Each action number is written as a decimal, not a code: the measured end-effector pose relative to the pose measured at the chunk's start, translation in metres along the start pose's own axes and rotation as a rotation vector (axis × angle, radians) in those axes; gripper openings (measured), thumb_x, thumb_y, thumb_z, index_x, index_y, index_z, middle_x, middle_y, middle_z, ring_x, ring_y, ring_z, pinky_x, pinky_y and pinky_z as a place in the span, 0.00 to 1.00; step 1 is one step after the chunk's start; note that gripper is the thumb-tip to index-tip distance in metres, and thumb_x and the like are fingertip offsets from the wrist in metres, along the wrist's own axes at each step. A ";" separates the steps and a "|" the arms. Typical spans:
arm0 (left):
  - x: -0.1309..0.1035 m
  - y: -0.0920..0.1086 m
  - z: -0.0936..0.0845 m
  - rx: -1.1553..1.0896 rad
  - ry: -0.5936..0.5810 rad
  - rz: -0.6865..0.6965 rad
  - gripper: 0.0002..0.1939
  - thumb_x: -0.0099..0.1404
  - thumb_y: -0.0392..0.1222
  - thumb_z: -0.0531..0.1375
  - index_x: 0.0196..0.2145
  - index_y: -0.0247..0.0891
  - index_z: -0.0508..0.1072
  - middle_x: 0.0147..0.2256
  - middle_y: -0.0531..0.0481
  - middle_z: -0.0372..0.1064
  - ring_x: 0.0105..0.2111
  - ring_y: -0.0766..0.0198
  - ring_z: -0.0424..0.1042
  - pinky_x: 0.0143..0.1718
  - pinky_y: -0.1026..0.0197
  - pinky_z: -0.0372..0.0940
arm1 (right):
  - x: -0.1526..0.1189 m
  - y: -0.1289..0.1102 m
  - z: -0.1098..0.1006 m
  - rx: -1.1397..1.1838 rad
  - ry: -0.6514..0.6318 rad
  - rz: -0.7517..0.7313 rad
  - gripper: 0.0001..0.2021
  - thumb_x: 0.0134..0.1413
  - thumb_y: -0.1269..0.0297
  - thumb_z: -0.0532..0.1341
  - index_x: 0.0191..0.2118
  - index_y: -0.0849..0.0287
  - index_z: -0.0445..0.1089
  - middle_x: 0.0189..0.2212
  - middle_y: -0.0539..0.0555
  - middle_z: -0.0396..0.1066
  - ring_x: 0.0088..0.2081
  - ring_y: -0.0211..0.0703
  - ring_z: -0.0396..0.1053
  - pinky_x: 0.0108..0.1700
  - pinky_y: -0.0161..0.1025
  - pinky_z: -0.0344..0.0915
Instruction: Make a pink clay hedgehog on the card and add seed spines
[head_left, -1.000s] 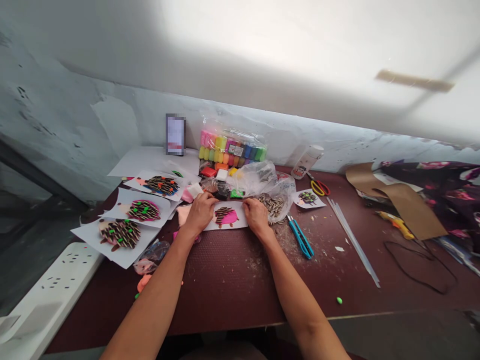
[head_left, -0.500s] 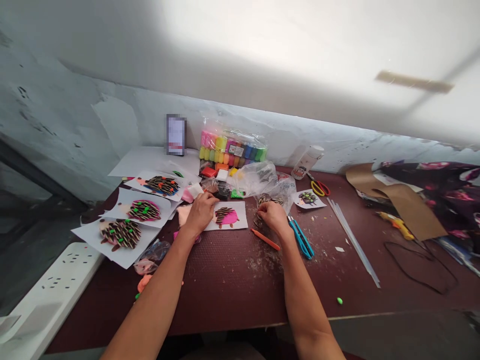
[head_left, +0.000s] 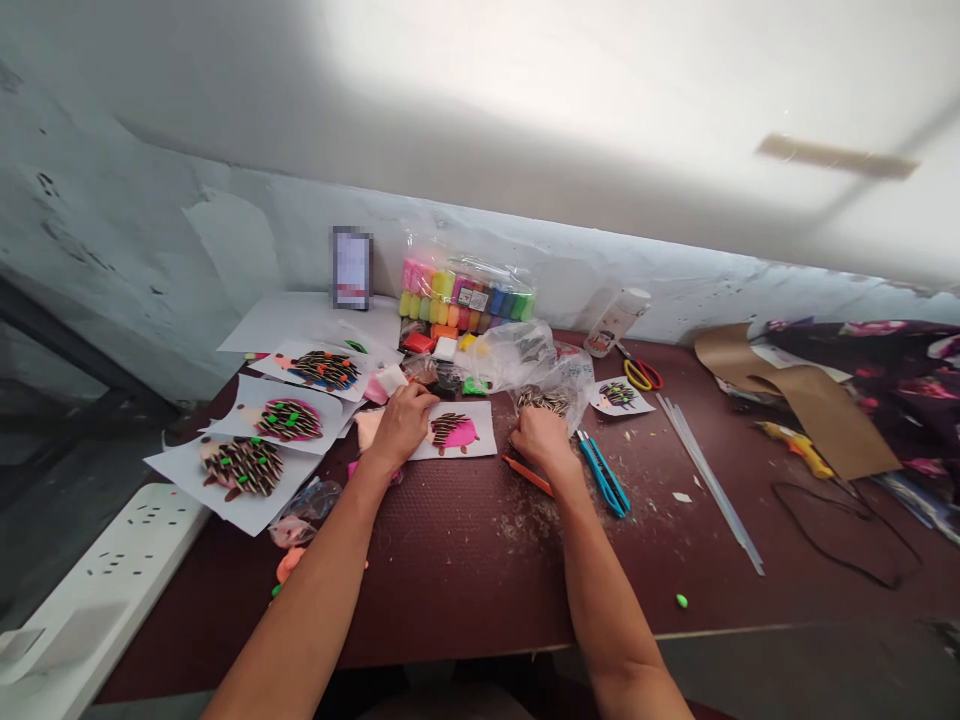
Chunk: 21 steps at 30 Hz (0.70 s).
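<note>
My left hand [head_left: 403, 428] lies over the left end of a small white hedgehog picture [head_left: 484, 420], its fingers bent and holding the sheet against the table. A pink clay body on it is partly covered with dark striped spines that look like sunflower seed shells. My right hand [head_left: 541, 438] is closed, fingertips down, at the near edge of a pile of the same striped shells [head_left: 541, 400] on a clear plastic bag [head_left: 577, 375]. What those fingertips pinch is hidden. An orange clay tool [head_left: 529, 474] lies partly under this hand, with a blue utility knife [head_left: 604, 475] to its right.
Finished hedgehog pictures [head_left: 277, 420] overlap at the left, near a white power strip [head_left: 142, 550]. Coloured clay packs [head_left: 465, 300], a phone [head_left: 352, 268] and a bottle [head_left: 616, 322] stand along the wall. Scissors [head_left: 641, 374], clear glue sticks [head_left: 709, 485] and a yellow glue gun [head_left: 796, 448] lie right.
My right hand has moved slightly left and turned, fingertips lower at the shell pile, now covering part of the orange tool. My left hand stays on the picture.
</note>
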<state>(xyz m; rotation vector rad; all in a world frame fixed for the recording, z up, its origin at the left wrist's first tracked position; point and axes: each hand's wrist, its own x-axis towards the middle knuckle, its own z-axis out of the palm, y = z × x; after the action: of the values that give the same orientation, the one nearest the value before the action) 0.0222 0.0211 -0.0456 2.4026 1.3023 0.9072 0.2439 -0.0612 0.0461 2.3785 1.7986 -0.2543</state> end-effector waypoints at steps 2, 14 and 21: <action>0.000 0.000 0.000 0.004 0.000 -0.002 0.15 0.66 0.30 0.54 0.39 0.38 0.81 0.40 0.43 0.72 0.43 0.54 0.69 0.49 0.50 0.67 | 0.000 -0.002 0.002 0.008 0.027 0.007 0.14 0.56 0.70 0.59 0.44 0.66 0.79 0.41 0.70 0.78 0.46 0.54 0.77 0.44 0.39 0.66; 0.000 0.002 -0.001 0.011 -0.007 -0.015 0.15 0.65 0.30 0.55 0.40 0.38 0.81 0.40 0.43 0.72 0.43 0.54 0.69 0.49 0.52 0.67 | 0.004 -0.001 0.008 0.289 0.150 -0.089 0.11 0.62 0.68 0.56 0.42 0.59 0.77 0.40 0.56 0.79 0.42 0.43 0.74 0.40 0.34 0.59; 0.000 0.002 0.000 0.007 -0.001 -0.011 0.15 0.65 0.30 0.55 0.39 0.38 0.81 0.40 0.43 0.72 0.43 0.54 0.69 0.49 0.50 0.67 | 0.006 0.004 0.010 0.242 0.098 -0.127 0.09 0.60 0.69 0.60 0.42 0.56 0.78 0.41 0.55 0.80 0.43 0.44 0.74 0.41 0.34 0.60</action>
<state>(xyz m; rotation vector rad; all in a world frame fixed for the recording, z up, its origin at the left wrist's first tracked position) 0.0236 0.0201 -0.0443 2.3987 1.3196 0.9003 0.2490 -0.0585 0.0350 2.4753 2.0753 -0.3986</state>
